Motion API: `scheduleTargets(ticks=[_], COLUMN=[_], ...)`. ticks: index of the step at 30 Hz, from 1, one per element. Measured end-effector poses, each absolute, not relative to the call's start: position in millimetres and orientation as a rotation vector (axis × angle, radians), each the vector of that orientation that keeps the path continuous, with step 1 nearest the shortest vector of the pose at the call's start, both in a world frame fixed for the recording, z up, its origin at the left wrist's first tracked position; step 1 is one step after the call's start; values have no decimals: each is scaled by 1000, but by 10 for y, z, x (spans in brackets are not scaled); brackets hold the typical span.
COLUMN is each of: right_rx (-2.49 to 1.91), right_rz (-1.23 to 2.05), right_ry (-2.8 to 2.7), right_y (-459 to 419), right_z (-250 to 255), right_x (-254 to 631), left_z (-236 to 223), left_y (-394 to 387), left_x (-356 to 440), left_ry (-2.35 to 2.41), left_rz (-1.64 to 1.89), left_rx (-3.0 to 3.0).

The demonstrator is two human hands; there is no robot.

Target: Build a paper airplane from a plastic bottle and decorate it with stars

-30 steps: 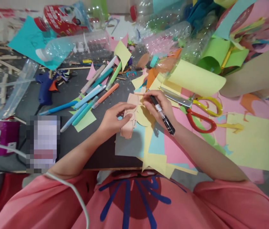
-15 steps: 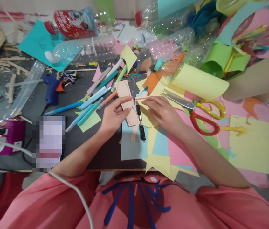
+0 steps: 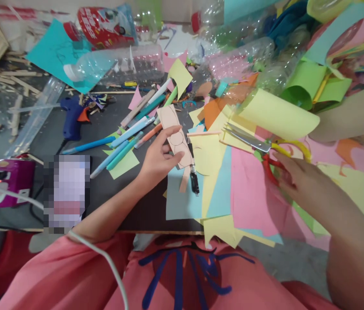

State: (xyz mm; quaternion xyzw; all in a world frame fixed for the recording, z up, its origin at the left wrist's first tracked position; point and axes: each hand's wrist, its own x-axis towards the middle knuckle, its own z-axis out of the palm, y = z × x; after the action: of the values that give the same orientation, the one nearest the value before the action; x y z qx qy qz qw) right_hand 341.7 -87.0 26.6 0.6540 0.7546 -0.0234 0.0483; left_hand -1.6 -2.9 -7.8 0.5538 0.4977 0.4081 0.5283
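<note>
A pale peach paper strip [image 3: 177, 137] with pencil-thin curved outlines drawn on it is pinched in my left hand [image 3: 161, 155], thumb on top and fingers along its left edge. Partly under the strip lies a black pen [image 3: 194, 178]. Over at the right, my right hand [image 3: 298, 174] has its fingers on the red and yellow handles of the scissors [image 3: 253, 142], partly covering them. The scissor blades point left, slightly apart, over yellow paper [image 3: 206, 150]. A thin peach sliver [image 3: 204, 134] lies just right of the strip.
Several markers [image 3: 130, 133] lie left of my left hand. A blue glue gun [image 3: 71, 118], a phone [image 3: 70, 189] and a purple box [image 3: 7, 183] are farther left. Plastic bottles [image 3: 120, 64] lie at the back. Pink paper [image 3: 253, 189] spreads before me.
My right hand has moved right from beside the strip to the scissors' handles, leaving the thin sliver on the paper. The strip, still in my left hand, has shifted slightly right over the pen.
</note>
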Motion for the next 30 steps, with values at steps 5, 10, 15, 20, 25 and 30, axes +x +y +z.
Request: scheduleTargets(ticks=[5, 10, 15, 20, 25, 30], right_rx=[1937, 1970, 2027, 2015, 1928, 1731], right_rz=[55, 165, 141, -1, 244, 482], right_ry=[2336, 2239, 2190, 2178, 2198, 2452], right_y=[-754, -679, -643, -557, -475, -567], right_z=[294, 279, 229, 262, 328, 403], right_x=[3314, 3374, 3408, 3383, 3325, 3314], left_z=[-28, 48, 44, 34, 42, 52], left_y=[-36, -44, -57, -56, -58, -57], left_x=[-44, -58, -42, -23, -19, 1], left_ry=[1218, 1288, 1289, 1297, 1275, 1234], left_rz=[1060, 1077, 1141, 1167, 1147, 1211], left_rx=[1372, 1372, 1276, 1252, 1244, 1149])
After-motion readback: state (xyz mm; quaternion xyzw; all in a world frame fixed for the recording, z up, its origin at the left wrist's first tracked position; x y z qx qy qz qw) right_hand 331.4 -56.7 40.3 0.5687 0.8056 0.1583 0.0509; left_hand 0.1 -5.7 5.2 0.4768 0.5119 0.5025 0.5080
